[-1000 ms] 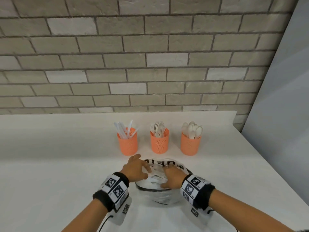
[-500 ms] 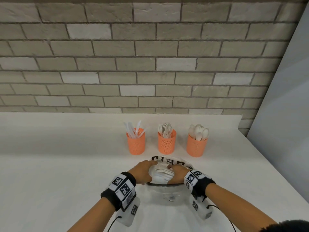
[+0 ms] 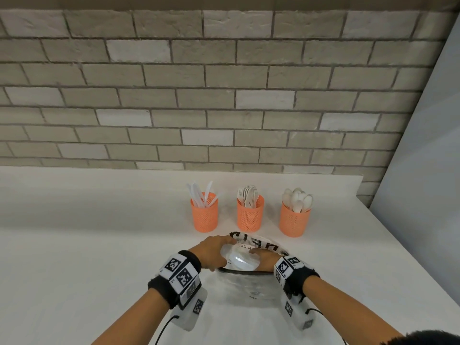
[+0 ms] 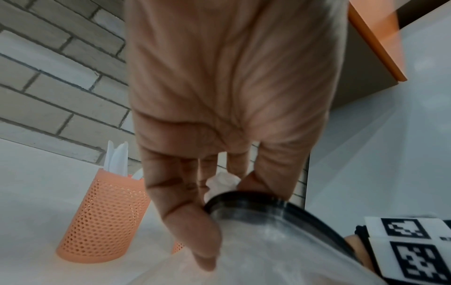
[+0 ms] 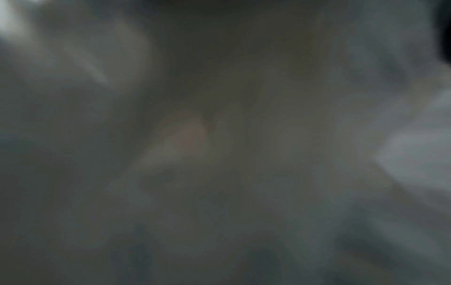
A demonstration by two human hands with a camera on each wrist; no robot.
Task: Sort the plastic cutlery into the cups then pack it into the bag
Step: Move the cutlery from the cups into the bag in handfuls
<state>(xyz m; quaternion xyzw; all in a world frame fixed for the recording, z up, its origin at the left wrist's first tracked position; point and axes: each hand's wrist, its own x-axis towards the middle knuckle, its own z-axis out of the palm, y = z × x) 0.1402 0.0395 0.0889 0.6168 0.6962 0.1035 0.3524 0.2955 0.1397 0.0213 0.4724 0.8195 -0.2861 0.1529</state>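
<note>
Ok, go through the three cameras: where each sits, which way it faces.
Head: on the person's head, facing down and forward at three orange cups and the bag; both forearms show.
Left wrist: along the left hand toward the bag's black rim.
Right wrist: dark blur, nothing identifiable.
Shared: head and left wrist both show the knife cup and the bag.

A white table [image 3: 99, 245] meets a pale brick wall [image 3: 199, 95]; a grey panel [image 3: 428, 170] stands at the right.

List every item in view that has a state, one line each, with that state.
Left cup: upright, holds knives.
Middle cup: upright, holds forks.
Right cup: upright, holds spoons.
Bag: on the table, mouth being worked by both hands.
Left hand: grips the bag's rim.
Right hand: on the bag; grip unclear.
</note>
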